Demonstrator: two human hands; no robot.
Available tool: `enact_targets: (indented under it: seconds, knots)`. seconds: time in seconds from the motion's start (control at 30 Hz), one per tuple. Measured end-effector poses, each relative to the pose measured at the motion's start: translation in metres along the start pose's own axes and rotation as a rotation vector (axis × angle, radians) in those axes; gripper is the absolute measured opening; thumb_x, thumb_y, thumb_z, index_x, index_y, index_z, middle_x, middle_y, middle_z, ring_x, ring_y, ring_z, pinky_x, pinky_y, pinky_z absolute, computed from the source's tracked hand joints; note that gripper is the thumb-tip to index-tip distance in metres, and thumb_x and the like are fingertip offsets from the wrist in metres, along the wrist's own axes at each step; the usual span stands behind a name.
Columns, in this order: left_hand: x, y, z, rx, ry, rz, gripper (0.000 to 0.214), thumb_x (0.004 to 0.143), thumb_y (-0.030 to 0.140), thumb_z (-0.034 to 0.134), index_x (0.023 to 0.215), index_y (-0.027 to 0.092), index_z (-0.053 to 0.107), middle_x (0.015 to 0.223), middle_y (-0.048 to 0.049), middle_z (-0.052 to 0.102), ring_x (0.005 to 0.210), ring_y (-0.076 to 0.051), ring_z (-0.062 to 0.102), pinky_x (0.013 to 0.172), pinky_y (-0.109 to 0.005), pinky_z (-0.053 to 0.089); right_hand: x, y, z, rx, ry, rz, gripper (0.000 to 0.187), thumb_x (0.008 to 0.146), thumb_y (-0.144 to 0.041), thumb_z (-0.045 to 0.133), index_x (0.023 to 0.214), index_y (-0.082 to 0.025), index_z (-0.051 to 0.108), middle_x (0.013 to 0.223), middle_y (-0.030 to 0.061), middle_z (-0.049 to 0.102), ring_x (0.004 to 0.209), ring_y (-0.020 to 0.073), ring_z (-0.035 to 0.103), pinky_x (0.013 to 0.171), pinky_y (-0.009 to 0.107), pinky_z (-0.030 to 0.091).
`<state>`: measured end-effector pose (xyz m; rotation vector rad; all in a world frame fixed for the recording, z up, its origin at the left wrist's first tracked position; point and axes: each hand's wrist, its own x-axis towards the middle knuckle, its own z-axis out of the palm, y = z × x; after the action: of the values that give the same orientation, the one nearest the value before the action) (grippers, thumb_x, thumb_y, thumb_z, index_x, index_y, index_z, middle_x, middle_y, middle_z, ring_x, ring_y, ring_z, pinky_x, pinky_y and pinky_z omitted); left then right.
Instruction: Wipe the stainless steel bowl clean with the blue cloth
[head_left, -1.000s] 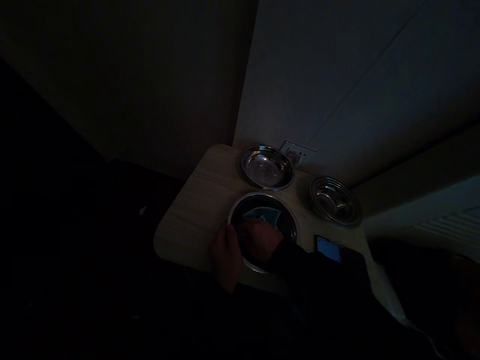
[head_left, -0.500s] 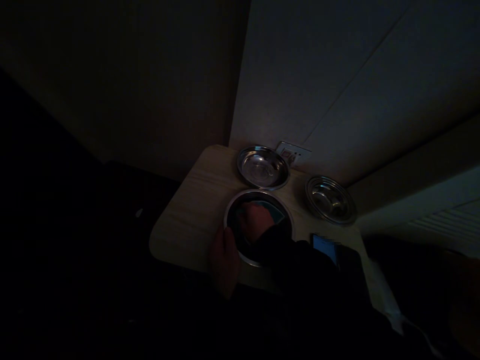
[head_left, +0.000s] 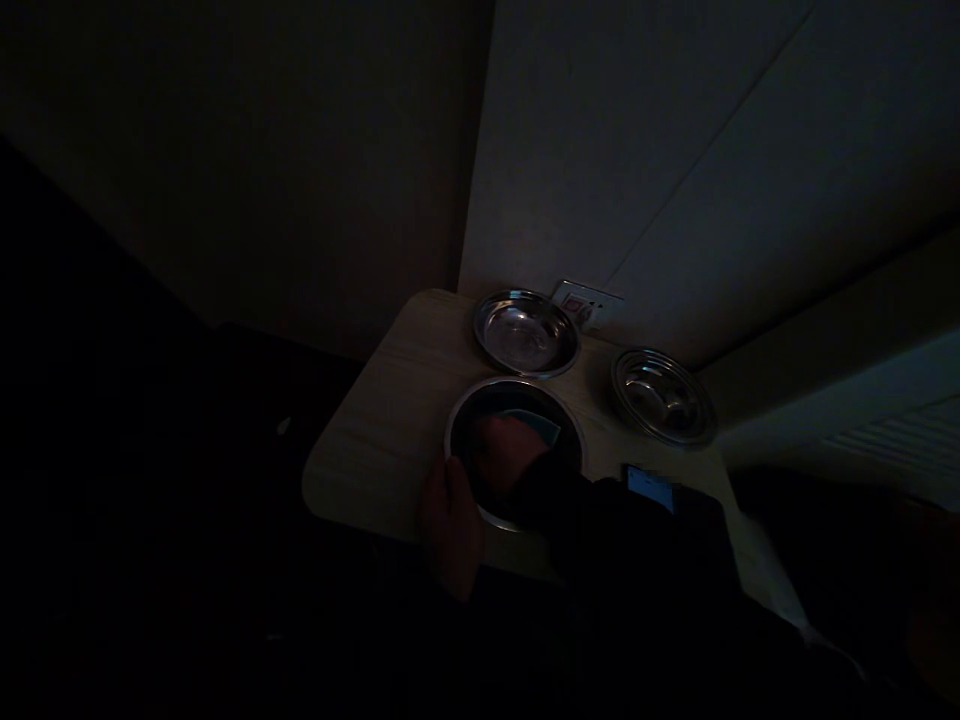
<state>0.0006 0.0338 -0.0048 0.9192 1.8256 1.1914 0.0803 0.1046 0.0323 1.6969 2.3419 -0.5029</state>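
Observation:
A round metal bowl (head_left: 454, 412) rests on the small table near its front edge. My left hand (head_left: 451, 525) grips the bowl's rim at the near left, thumb at the edge. Inside the bowl is my right hand (head_left: 510, 452), its fingers curled and pressed down on a teal cloth (head_left: 541, 425). Part of the cloth shows beyond the knuckles; the rest lies beneath the hand. The dark sleeve of my right arm crosses the bowl's near right rim. Dim light hides the fingertips.
Behind the bowl stands a shallow metal dish (head_left: 525, 335), against the wall. Another metal bowl (head_left: 664, 398) is at the right. A phone with a lit screen (head_left: 649, 488) lies near my right forearm. A wall socket (head_left: 587, 303) sits above the pale wooden table (head_left: 375, 430).
My right hand has shifted slightly inside the bowl, and less of the teal cloth shows. My left hand stays on the rim.

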Motion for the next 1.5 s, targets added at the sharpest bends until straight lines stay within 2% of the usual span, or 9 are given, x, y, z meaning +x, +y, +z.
enact_targets:
  seconds: [0.17, 0.43, 0.63, 0.77, 0.87, 0.97, 1.2, 1.3, 1.5]
  knots:
    - [0.002, 0.001, 0.0, 0.003, 0.006, 0.013, 0.036, 0.085, 0.036, 0.036, 0.096, 0.014, 0.063, 0.093, -0.0104, 0.068, 0.086, -0.02, 0.062, 0.076, -0.028, 0.046, 0.013, -0.001, -0.003, -0.012, 0.086, 0.03, 0.03, 0.087, -0.022, 0.036, 0.105, -0.013, 0.058, 0.108, 0.0163, 0.061, 0.098, 0.0246, 0.059, 0.077, 0.035, 0.045]
    - [-0.002, 0.004, -0.001, 0.02, 0.07, 0.002, 0.036, 0.085, 0.037, 0.035, 0.088, 0.015, 0.064, 0.086, -0.0102, 0.068, 0.081, -0.021, 0.062, 0.072, -0.03, 0.046, -0.03, 0.002, 0.001, -0.017, -0.074, -0.23, 0.019, 0.072, -0.017, 0.054, 0.086, -0.019, 0.067, 0.094, 0.0073, 0.068, 0.089, 0.0204, 0.063, 0.071, 0.027, 0.046]
    - [-0.012, 0.002, -0.004, 0.002, 0.031, 0.001, 0.034, 0.085, 0.037, 0.035, 0.085, 0.016, 0.062, 0.082, -0.0078, 0.067, 0.077, -0.018, 0.06, 0.069, -0.027, 0.045, -0.005, 0.001, 0.002, -0.018, 0.065, -0.106, 0.025, 0.082, -0.019, 0.045, 0.099, -0.017, 0.062, 0.103, 0.0104, 0.064, 0.094, 0.0216, 0.061, 0.075, 0.03, 0.045]
    - [-0.017, 0.003, -0.005, -0.104, -0.019, -0.098, 0.036, 0.084, 0.043, 0.037, 0.094, 0.016, 0.058, 0.056, 0.0013, 0.055, 0.05, -0.013, 0.052, 0.049, -0.024, 0.042, 0.012, 0.002, -0.001, -0.01, 0.16, 0.003, 0.025, 0.085, -0.019, 0.041, 0.101, -0.015, 0.06, 0.106, 0.0119, 0.062, 0.095, 0.0223, 0.059, 0.075, 0.03, 0.044]
    - [-0.023, 0.003, -0.004, -0.231, -0.065, -0.168, 0.039, 0.082, 0.046, 0.04, 0.102, 0.016, 0.053, 0.046, 0.0075, 0.042, 0.038, -0.01, 0.042, 0.038, -0.022, 0.035, 0.009, 0.009, -0.004, 0.003, 0.185, 0.05, 0.025, 0.086, -0.02, 0.04, 0.098, -0.014, 0.061, 0.102, 0.0129, 0.063, 0.093, 0.0224, 0.06, 0.073, 0.03, 0.044]
    - [-0.032, 0.002, -0.004, -0.317, -0.095, -0.228, 0.042, 0.082, 0.047, 0.042, 0.11, 0.016, 0.049, 0.05, 0.007, 0.045, 0.039, -0.009, 0.043, 0.037, -0.021, 0.035, -0.007, 0.02, -0.012, 0.026, 0.183, 0.041, 0.025, 0.087, -0.024, 0.041, 0.099, -0.015, 0.061, 0.099, 0.0107, 0.065, 0.093, 0.0199, 0.06, 0.076, 0.028, 0.042]
    - [-0.04, -0.001, -0.018, -0.202, -0.129, -0.261, 0.045, 0.08, 0.05, 0.043, 0.111, 0.018, 0.051, 0.073, -0.0029, 0.062, 0.056, -0.014, 0.057, 0.05, -0.026, 0.044, -0.068, 0.036, -0.036, -0.018, 0.095, -0.119, 0.021, 0.083, -0.021, 0.049, 0.099, -0.019, 0.063, 0.101, 0.0073, 0.062, 0.089, 0.018, 0.059, 0.073, 0.026, 0.042]
    - [-0.024, -0.002, -0.025, -0.066, -0.065, -0.118, 0.035, 0.079, 0.047, 0.047, 0.097, 0.018, 0.056, 0.093, -0.0067, 0.064, 0.079, -0.017, 0.061, 0.07, -0.029, 0.047, -0.079, 0.033, -0.036, -0.071, 0.049, -0.168, 0.021, 0.081, -0.016, 0.05, 0.096, -0.02, 0.064, 0.102, 0.0073, 0.062, 0.094, 0.0204, 0.058, 0.073, 0.028, 0.043]
    - [0.023, 0.005, -0.022, 0.021, -0.172, 0.019, 0.039, 0.08, 0.048, 0.045, 0.103, 0.019, 0.057, 0.099, -0.008, 0.065, 0.09, -0.02, 0.06, 0.08, -0.033, 0.044, -0.074, 0.026, -0.015, -0.1, 0.012, -0.211, 0.025, 0.082, -0.018, 0.048, 0.102, -0.021, 0.063, 0.099, 0.0077, 0.063, 0.095, 0.0223, 0.058, 0.074, 0.031, 0.043]
